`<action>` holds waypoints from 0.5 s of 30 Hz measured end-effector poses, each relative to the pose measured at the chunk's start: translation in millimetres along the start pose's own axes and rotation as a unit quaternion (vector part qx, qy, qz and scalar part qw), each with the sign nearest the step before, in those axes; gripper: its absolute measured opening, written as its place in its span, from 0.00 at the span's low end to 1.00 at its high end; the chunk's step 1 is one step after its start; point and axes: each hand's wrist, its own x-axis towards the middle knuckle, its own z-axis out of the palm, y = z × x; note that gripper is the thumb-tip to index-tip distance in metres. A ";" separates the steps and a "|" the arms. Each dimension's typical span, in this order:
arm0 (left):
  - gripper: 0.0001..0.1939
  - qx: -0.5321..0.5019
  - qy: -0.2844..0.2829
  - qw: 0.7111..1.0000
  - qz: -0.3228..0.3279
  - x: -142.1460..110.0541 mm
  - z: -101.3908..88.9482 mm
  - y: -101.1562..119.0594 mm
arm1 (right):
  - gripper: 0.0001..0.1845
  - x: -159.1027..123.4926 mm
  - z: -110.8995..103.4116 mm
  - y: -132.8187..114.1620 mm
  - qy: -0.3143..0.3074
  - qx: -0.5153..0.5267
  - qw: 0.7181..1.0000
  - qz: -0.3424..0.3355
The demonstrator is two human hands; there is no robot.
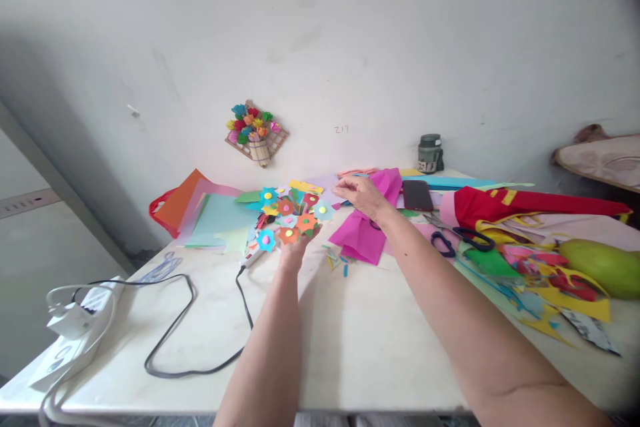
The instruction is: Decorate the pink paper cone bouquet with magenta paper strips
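Over the table, my left hand [294, 252] is closed around the base of a bunch of paper flowers [287, 207] in blue, orange, red and yellow with round centres. The flower heads hide most of its fingers. To the right of the bunch hovers my right hand [364, 195], fingers curled and tips close together, near a pale blue paper flower [323, 209] at the bunch's edge. Whatever those fingertips pinch, if anything, is too small to make out. Below and behind this hand lies magenta paper [359, 238], with small paper scraps [336, 259] beside it.
Dark-handled scissors [470, 237], a phone [417, 195] and a green jar [429, 153] are on the right, with paper offcuts [540, 293] and a green fruit [603, 268]. Coloured sheets [213, 217] lie left. A black cord [187, 320] runs from a power strip [75, 340].
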 end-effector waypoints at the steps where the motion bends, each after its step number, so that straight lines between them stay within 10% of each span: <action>1: 0.29 0.000 -0.008 1.000 0.003 -1.2 0.7 1.7 | 0.15 -0.8 -1.1 -0.9 -0.010 0.007 1.000 0.008; 15: 0.38 -0.001 0.018 0.998 -0.066 19.3 -0.7 -8.6 | 0.11 -8.2 0.0 -14.0 -0.185 0.100 0.970 0.124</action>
